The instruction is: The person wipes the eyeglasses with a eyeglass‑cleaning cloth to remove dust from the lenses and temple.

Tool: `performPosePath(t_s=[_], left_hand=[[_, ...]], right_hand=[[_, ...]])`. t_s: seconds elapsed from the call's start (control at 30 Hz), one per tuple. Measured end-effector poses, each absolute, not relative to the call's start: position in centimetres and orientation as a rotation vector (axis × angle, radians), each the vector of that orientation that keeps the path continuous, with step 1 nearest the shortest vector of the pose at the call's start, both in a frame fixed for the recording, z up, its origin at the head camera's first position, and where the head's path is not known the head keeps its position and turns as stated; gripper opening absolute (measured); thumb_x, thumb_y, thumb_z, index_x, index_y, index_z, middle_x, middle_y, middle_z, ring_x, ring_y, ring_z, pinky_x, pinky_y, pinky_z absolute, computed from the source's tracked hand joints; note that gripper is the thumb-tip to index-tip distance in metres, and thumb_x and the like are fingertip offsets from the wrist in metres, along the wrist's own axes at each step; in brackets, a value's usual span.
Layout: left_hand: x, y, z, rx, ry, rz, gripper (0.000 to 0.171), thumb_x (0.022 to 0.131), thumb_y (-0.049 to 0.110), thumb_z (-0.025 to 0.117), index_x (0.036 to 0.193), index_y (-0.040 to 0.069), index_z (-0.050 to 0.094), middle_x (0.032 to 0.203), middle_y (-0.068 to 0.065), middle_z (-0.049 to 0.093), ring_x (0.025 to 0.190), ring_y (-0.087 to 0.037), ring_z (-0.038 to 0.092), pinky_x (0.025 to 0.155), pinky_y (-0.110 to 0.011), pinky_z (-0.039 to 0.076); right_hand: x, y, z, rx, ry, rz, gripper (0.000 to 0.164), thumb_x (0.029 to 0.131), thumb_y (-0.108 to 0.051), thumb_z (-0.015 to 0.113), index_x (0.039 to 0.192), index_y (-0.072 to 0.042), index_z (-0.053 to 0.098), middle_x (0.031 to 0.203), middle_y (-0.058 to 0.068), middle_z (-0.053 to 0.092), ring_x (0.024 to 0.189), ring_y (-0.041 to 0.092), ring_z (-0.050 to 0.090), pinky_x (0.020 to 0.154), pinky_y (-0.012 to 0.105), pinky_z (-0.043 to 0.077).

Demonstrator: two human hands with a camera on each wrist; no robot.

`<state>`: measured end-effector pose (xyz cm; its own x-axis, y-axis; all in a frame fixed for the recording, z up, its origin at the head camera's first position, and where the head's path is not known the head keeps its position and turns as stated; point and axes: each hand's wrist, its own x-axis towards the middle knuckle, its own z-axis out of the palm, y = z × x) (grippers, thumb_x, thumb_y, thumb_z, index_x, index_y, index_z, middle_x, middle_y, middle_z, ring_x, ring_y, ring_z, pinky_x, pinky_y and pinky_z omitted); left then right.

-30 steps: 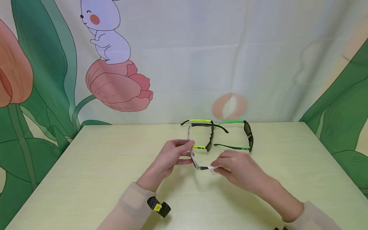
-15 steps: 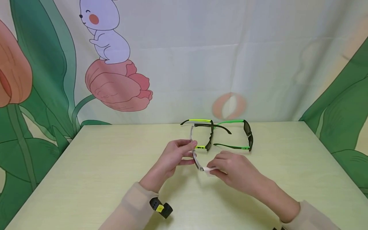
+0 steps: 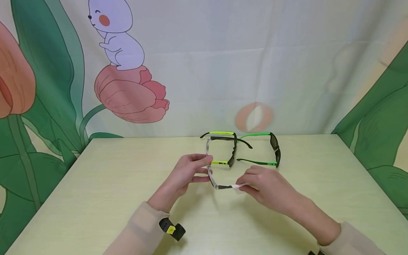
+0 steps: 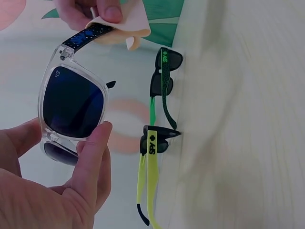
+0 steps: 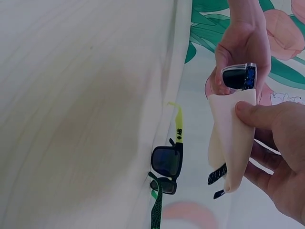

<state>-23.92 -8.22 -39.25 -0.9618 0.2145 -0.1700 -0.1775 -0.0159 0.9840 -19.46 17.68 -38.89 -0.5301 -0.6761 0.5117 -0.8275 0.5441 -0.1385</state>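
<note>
My left hand (image 3: 188, 173) grips the front of a pair of sunglasses (image 4: 74, 102) with a clear frame and dark lenses, held above the table. Fingers and thumb sit around the bridge. My right hand (image 3: 267, 189) pinches a folded pale cloth (image 5: 231, 129) around the temple nearest me. In the left wrist view, the patterned part of that temple (image 4: 88, 36) shows between hinge and cloth. Its dark tip pokes out below the cloth in the right wrist view. The other temple (image 3: 236, 139) extends unfolded at the far side.
Behind the held pair, yellow-and-black sunglasses (image 3: 233, 152) stand on the table (image 3: 95, 198) with temples spread. To their right are green-and-black sunglasses (image 3: 276, 150). A printed curtain (image 3: 204, 78) hangs along the table's back edge.
The cloth slid along the temple up to the hinge, then back out toward the tip. My left hand and the clear sunglasses shifted slightly right, then left. The other two pairs stayed put.
</note>
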Motion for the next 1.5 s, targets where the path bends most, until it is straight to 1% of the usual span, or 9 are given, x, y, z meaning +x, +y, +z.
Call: performPosePath(t_s=[0.13,0.33,0.5,0.77,0.87,0.97,1.1,1.3,1.5], left_hand=[[-23.9,-8.7,-39.2,0.016,1.980,2.066,0.045,0.099,0.021,0.070,0.133,-0.007,0.059,0.114,-0.016,0.066,0.096,-0.034,0.070,0.078,-0.040,0.063],[-24.0,-9.4,-39.2,-0.005,1.997,2.038,0.046,0.099,0.022,0.070,0.134,-0.006,0.059,0.109,-0.016,0.067,0.092,-0.029,0.071,0.079,-0.039,0.063],[-23.9,-10.1,-39.2,-0.007,1.998,2.019,0.046,0.100,0.022,0.069,0.134,-0.007,0.058,0.110,-0.016,0.066,0.090,-0.028,0.072,0.078,-0.038,0.063],[-23.5,-9.8,-39.0,0.032,2.004,1.995,0.048,0.099,0.020,0.070,0.135,-0.008,0.057,0.119,-0.019,0.063,0.089,-0.028,0.072,0.078,-0.040,0.063],[-23.4,-9.6,-39.0,0.049,2.005,1.995,0.047,0.098,0.020,0.071,0.134,-0.007,0.058,0.120,-0.019,0.063,0.091,-0.029,0.071,0.079,-0.042,0.063],[-23.2,-9.5,-38.9,0.068,2.004,1.989,0.047,0.098,0.019,0.071,0.134,-0.007,0.058,0.120,-0.019,0.063,0.092,-0.030,0.071,0.080,-0.042,0.063],[-23.0,-9.3,-38.8,0.081,1.996,1.977,0.047,0.097,0.019,0.071,0.134,-0.007,0.057,0.120,-0.018,0.064,0.094,-0.032,0.070,0.080,-0.043,0.063],[-22.7,-8.8,-38.9,0.148,1.987,1.947,0.049,0.097,0.020,0.072,0.134,-0.008,0.057,0.122,-0.018,0.064,0.101,-0.041,0.068,0.081,-0.044,0.063],[-22.4,-8.2,-38.8,0.218,1.970,1.921,0.051,0.097,0.022,0.071,0.133,-0.009,0.056,0.121,-0.018,0.064,0.096,-0.035,0.069,0.082,-0.044,0.062]], right_hand=[[-19.4,18.3,-38.9,1.207,-2.400,0.541,0.018,0.082,-0.005,0.086,0.095,-0.013,0.079,0.089,-0.009,0.072,0.081,0.009,0.067,0.071,0.028,0.059],[-19.6,19.4,-38.8,1.172,-2.412,0.562,0.019,0.082,-0.003,0.086,0.097,-0.012,0.080,0.093,-0.008,0.073,0.085,0.009,0.069,0.073,0.028,0.059],[-20.0,20.5,-38.4,1.114,-2.403,0.596,0.020,0.082,0.000,0.085,0.098,-0.011,0.080,0.092,-0.007,0.074,0.081,0.010,0.068,0.069,0.028,0.058],[-21.1,21.5,-37.8,0.860,-2.461,0.763,0.017,0.085,0.000,0.082,0.100,-0.008,0.080,0.092,-0.002,0.076,0.077,0.010,0.070,0.066,0.029,0.060],[-21.4,21.5,-37.7,0.761,-2.434,0.785,0.016,0.086,-0.001,0.082,0.101,-0.006,0.079,0.091,0.000,0.076,0.072,0.011,0.069,0.062,0.029,0.059],[-21.7,21.6,-37.8,0.680,-2.379,0.806,0.015,0.087,-0.002,0.081,0.101,-0.005,0.079,0.090,0.002,0.075,0.070,0.013,0.068,0.060,0.033,0.059],[-22.1,21.5,-37.8,0.623,-2.333,0.838,0.013,0.088,-0.002,0.081,0.101,-0.005,0.079,0.090,0.003,0.076,0.070,0.015,0.070,0.062,0.037,0.060],[-22.6,21.2,-38.0,0.615,-2.378,0.880,0.013,0.089,-0.003,0.080,0.102,-0.005,0.078,0.091,0.003,0.075,0.073,0.016,0.070,0.063,0.034,0.061],[-22.7,20.7,-38.2,0.627,-2.434,0.881,0.014,0.090,-0.004,0.079,0.104,-0.003,0.078,0.095,0.005,0.076,0.081,0.019,0.071,0.069,0.037,0.063]])
